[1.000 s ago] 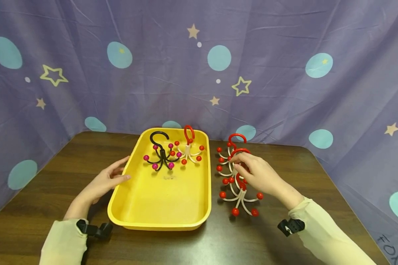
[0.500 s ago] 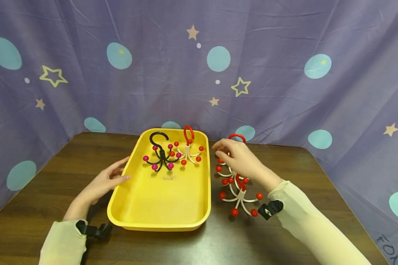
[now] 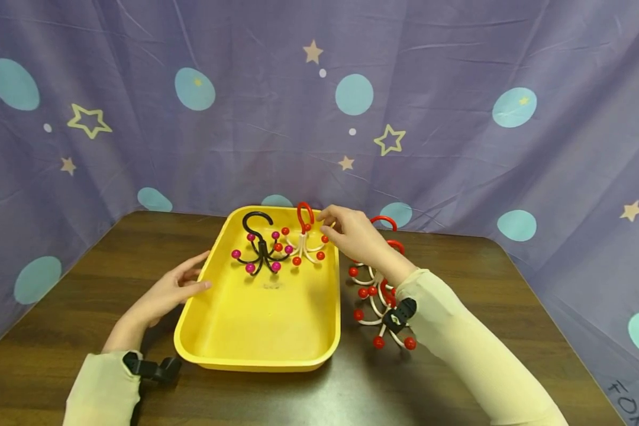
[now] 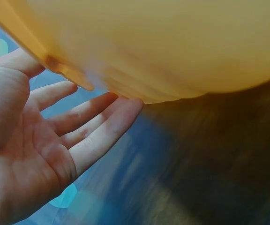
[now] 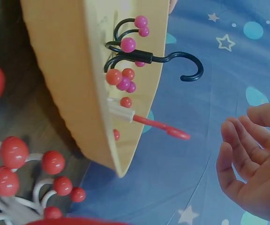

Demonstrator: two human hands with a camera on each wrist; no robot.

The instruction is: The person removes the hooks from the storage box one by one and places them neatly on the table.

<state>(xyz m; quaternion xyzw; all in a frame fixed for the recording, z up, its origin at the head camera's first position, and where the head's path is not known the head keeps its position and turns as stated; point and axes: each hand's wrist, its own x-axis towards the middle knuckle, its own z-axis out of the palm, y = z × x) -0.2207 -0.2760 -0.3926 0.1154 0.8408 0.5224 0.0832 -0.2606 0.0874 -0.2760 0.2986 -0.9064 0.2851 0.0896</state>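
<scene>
My left hand [image 3: 162, 293] holds the left side of the yellow tray [image 3: 191, 349], its thumb over the rim. In the left wrist view, the left fingers [image 4: 97, 140] lie against the tray's outer wall. Two multi-arm hook hangers stand in the tray's far half: a black one [image 3: 262, 251] with magenta balls and a white one [image 3: 302, 242] with red balls and a red hook. My right hand [image 3: 354, 234] hovers over the tray's far right corner, fingers loosely bent and holding nothing. In the right wrist view, the red hook [image 5: 163, 126] points toward that hand, a gap between them.
Several more white hangers with red balls [image 3: 378, 342] stand close together right of the tray, partly hidden under the right forearm. All rest on a dark wooden table [image 3: 490, 307]. A purple patterned curtain [image 3: 436, 71] hangs behind the table's far edge.
My right hand has moved left, from over the hangers beside the tray to the tray's far right corner. The left hand, the tray and the hangers stay in place.
</scene>
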